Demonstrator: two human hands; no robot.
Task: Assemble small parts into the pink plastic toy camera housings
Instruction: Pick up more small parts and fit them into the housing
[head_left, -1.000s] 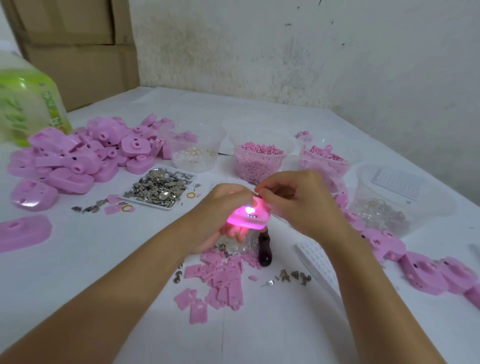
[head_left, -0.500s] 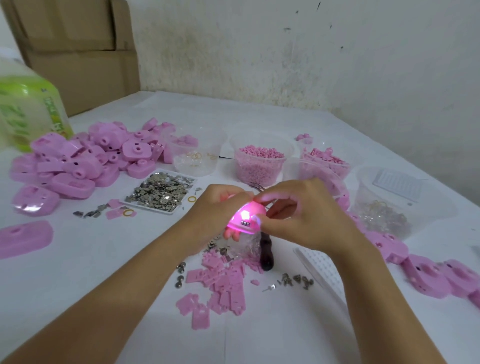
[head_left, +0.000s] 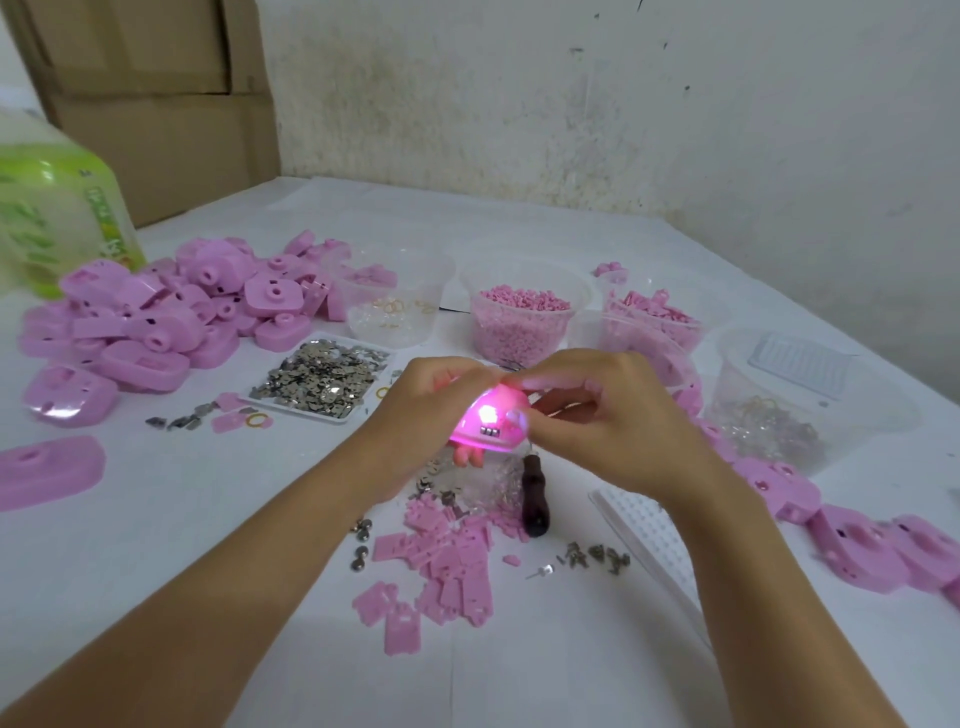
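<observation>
Where both hands meet above the table (head_left: 519, 675) centre, 1 pink housing (head_left: 488, 423) is held up off the surface. It glows bright pink, w/ 3 small dark marks seen on its near face. It is gripped from the left by the left hand (head_left: 415, 415), fingers curled over its top, one fingertip showing beneath it. At its upper right edge it is pinched by the right hand (head_left: 608, 415), thumb and forefinger closed on the rim, other fingers curled. Whether a small part is caught in that pinch cannot be told.

Directly below, 1 dark-handled tool (head_left: 535, 501) is laid on the table, beside a loose heap of flat pink plates (head_left: 452, 561), too many to count. 3 round metal studs (head_left: 361, 545) are seen left of the heap, and a scatter of small metal bits (head_left: 597, 556) right of it. 1 white gridded tray (head_left: 644, 535) is partly hidden by the right forearm.

Behind the hands, 1 tray of metal clips (head_left: 322, 379) and 5 clear tubs (head_left: 524, 317) are noted, the middle tub filled w/ pink pellets. Far left, a big pile of housings (head_left: 171, 312) is heaped, uncounted, and 2 more are laid apart nearer the left edge. Along the right edge, at least 3 housings are lined up. At back left, 1 green bottle (head_left: 52, 208) is stood in front of cardboard boxes (head_left: 156, 104).
</observation>
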